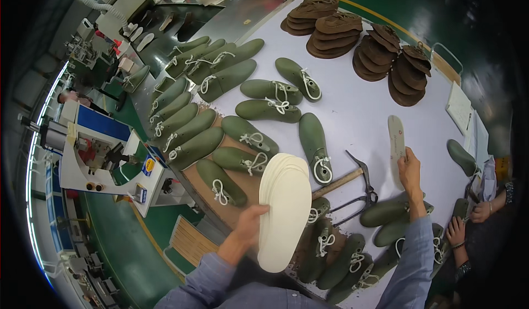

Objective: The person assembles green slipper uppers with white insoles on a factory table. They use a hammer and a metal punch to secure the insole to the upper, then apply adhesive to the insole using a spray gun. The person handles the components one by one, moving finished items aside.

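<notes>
My left hand (248,227) grips a stack of cream insoles (286,210) at its left edge. The stack stands tilted up in front of me, over the near side of the table. Farther right, my right hand (409,171) is closed on the lower end of a single pale grey insole (395,138) with small printing on it. Green shoe lasts (313,138) with white cord loops lie all around, several in rows on the left and more under my right forearm. Between my hands lie a hammer (337,184) with a wooden handle and black pincers (355,203).
Stacks of brown shoe pieces (333,36) line the table's far right. Another person's hands (455,232) work at the right edge, near a green last (462,157) and papers (458,108). A white and blue machine (104,127) stands left of the white table (352,108).
</notes>
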`<state>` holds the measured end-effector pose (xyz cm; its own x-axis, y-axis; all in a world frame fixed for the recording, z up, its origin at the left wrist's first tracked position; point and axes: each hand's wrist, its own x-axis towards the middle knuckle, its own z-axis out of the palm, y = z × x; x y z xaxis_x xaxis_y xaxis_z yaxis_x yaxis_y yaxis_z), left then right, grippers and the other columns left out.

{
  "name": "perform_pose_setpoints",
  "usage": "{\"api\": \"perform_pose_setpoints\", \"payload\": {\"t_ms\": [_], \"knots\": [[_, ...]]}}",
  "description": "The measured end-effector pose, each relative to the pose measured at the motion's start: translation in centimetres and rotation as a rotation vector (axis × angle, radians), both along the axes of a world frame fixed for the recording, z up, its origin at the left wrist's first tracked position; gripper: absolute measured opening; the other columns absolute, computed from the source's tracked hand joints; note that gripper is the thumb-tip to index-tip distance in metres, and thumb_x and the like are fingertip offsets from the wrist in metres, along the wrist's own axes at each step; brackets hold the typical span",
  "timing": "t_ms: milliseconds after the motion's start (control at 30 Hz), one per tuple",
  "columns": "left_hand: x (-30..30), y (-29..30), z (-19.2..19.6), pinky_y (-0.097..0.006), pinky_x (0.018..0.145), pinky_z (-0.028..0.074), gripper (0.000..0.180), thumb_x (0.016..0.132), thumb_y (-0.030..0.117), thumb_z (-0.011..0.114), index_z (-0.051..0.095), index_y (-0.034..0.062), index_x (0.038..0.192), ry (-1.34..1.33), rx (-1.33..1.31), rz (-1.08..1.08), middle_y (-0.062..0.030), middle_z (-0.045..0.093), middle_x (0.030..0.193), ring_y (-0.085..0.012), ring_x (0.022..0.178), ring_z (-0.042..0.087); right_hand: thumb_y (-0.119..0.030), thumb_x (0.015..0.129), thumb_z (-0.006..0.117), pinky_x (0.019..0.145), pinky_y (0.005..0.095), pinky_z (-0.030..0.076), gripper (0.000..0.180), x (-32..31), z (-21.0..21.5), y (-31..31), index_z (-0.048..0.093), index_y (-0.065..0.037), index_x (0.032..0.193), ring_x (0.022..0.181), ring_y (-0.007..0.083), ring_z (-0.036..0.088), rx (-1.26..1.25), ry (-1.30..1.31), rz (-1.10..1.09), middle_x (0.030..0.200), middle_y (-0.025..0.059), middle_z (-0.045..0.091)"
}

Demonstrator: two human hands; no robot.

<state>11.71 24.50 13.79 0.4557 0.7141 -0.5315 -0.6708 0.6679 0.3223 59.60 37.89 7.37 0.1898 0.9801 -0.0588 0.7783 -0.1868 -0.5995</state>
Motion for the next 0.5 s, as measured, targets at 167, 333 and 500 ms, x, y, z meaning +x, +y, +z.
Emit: {"api": "perform_pose_setpoints", "payload": {"t_ms": [167,333,500], "knots": [[4.1,0.6,1.8,-0.049,0.108,0.053,0.06,0.104,0.031,0.05,0.045,-0.008,0.149,-0.01,-0.006,-0.187,-0.024,0.063,0.138,-0.0368,0.121,0.067,0.001,0.087,0.061,0.105,0.048,0.05,0.034,-11.7,14.9,-8.8,0.076,-0.012,0.114,0.115,0.0382,0.066,0.74,0.048,0.222,0.119,0.015,0.072],[6.7,-1.2,5.8,-0.047,0.11,0.052,0.057,0.111,0.039,0.043,0.045,-0.0017,0.151,0.008,0.112,-0.265,-0.0179,0.062,0.141,-0.0318,0.125,0.065,0.004,0.074,0.068,0.121,0.0608,0.03,0.051,-19.6,20.3,-16.5,0.082,-0.03,0.11,0.143,0.038,0.045,0.69,-0.119,0.436,0.146,0.0107,0.058],[7.3,-4.4,11.2,-0.046,0.106,0.055,0.055,0.11,0.035,0.047,0.043,0.0009,0.153,-0.128,0.17,-0.072,-0.0164,0.062,0.141,-0.03,0.124,0.066,0.002,0.071,0.072,0.121,0.0597,0.03,0.051,-21.3,20.1,-20.5,0.082,-0.032,0.108,0.145,0.0408,0.043,0.688,-0.066,0.394,0.157,0.0158,0.046]]}}
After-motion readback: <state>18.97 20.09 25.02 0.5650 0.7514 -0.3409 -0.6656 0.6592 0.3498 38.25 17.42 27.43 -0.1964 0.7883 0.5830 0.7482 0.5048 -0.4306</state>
